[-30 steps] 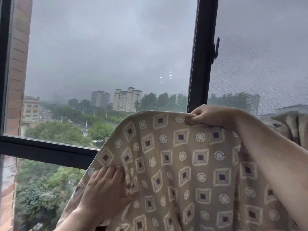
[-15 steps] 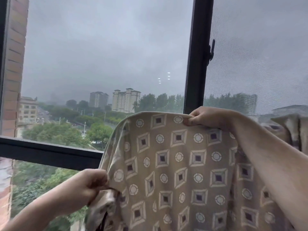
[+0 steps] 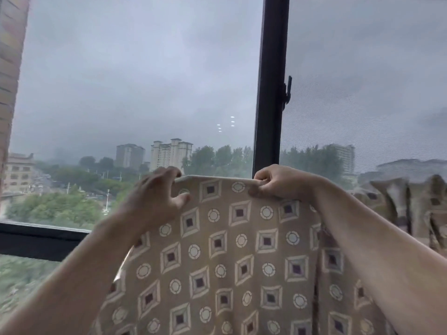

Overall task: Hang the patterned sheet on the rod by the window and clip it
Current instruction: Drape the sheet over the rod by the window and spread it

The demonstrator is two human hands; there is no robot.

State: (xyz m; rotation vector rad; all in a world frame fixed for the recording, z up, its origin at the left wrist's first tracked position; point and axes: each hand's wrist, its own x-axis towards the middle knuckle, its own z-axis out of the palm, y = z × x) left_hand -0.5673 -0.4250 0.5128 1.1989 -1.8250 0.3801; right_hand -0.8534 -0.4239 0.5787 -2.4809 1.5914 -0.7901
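I am seeing the patterned sheet [image 3: 229,257] hanging in front of the window frame [image 3: 271,93], its top edge held level between both hands. The right hand [image 3: 278,182] is pinching that edge with curled fingers. The left hand [image 3: 154,194] is blurred, fingers bent over the left corner; I cannot tell whether they are gripping it.

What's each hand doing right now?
Left hand: blurred, fingers curled at the patterned sheet's top edge; grip cannot be told.
Right hand: pinching the top edge.
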